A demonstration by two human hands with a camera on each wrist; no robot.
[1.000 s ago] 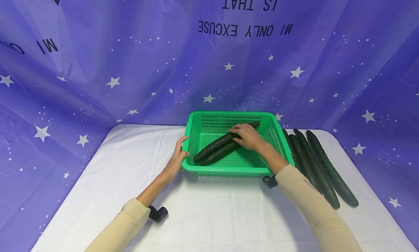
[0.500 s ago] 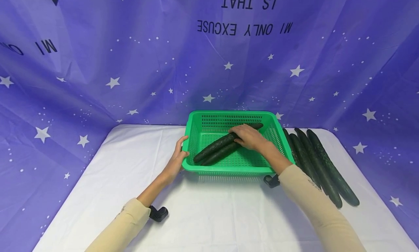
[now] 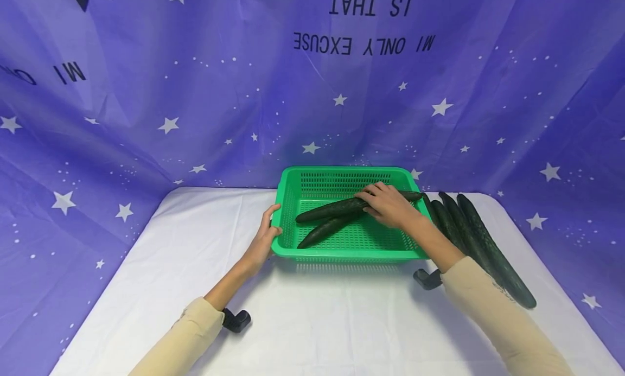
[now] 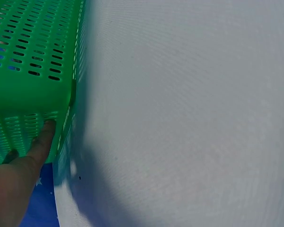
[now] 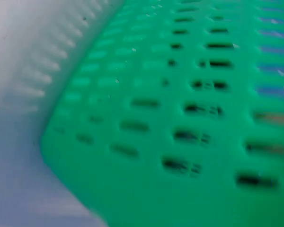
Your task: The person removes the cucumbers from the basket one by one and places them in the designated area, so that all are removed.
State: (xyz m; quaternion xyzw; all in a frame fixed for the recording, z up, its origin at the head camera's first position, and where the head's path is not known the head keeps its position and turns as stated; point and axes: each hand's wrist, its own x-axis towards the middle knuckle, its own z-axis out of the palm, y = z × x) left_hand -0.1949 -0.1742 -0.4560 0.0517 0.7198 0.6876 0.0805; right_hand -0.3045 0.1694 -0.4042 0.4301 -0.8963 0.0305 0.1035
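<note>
My left hand holds the left side of a green plastic basket. In the left wrist view, one straight finger lies against the basket's outer wall. My right hand reaches into the basket and grips a long dark green cucumber around its middle. This cucumber's right end reaches the basket's right rim. A second cucumber lies slantwise in the basket, partly under the first. Only the perforated basket wall, blurred, fills the right wrist view; the right hand is hidden there.
Several more cucumbers lie side by side on the white-covered table, just right of the basket. My right sleeve passes over part of them. A purple star-patterned curtain stands close behind the basket.
My right hand has moved right with the gripped cucumber. Its right end has swung from inside the basket to the right rim, its left end away from the lower cucumber. My left hand stays put.
</note>
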